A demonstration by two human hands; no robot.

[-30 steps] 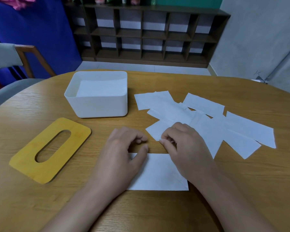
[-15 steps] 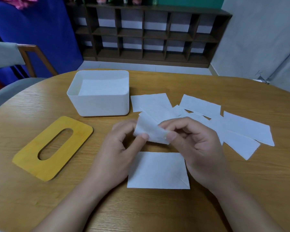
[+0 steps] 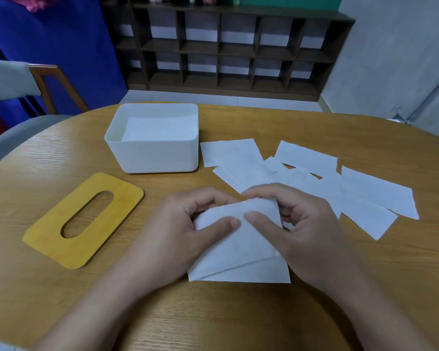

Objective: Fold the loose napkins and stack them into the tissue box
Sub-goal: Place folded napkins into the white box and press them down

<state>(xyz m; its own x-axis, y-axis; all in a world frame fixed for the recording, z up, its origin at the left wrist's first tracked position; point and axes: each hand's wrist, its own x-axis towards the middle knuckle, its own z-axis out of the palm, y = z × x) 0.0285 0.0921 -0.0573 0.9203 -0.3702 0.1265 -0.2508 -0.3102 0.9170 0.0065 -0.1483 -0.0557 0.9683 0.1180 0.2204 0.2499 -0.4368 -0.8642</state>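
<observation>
Head view: I've both hands, left (image 3: 188,224) and right (image 3: 294,224), pinching a napkin (image 3: 241,244) mid-fold at 6 o'clock on the counter (image 3: 340,287); next, crease and carry to the tissue box (image 3: 157,158) at 11.

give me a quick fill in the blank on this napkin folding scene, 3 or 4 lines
1. Both the left hand and the right hand hold one white ____.
2. The yellow lid lies flat on the table, to the ____ of the hands.
3. The white tissue box has no ____ on it.
4. The loose napkins lie to the ____ of the box.

Missing words: napkin; left; lid; right
</observation>
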